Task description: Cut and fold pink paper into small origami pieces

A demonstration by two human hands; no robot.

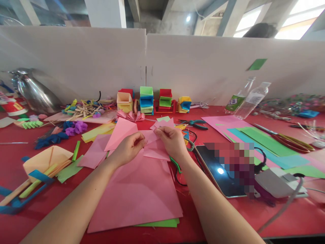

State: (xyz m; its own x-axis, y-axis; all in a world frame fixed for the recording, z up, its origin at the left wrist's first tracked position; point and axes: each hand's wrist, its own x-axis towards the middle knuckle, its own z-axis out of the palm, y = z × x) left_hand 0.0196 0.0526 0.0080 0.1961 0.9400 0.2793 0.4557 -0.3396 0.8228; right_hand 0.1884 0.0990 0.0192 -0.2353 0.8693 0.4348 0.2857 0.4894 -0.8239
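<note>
Close together over the middle of the table, both my hands are closed in a pinch. My left hand (130, 147) has its thumb and fingers pressed together at the left side of a small pink paper sheet (157, 149). At the sheet's upper right, my right hand (174, 140) pinches with thumb and forefinger. Whether the fingertips also hold a smaller piece is too fine to tell. Beneath my hands lies a large pink paper sheet (139, 196), with green paper (159, 223) showing under its front edge. Another pink sheet (123, 132) lies just beyond my left hand.
Folded paper boxes (146, 101) stand along the white partition (76, 61). Pliers (195, 124), a phone (218, 176), scissors (286, 139) and two bottles (240, 93) are to the right. A steel jug (35, 91), craft sticks (86, 110) and a peach paper piece (48, 159) are left.
</note>
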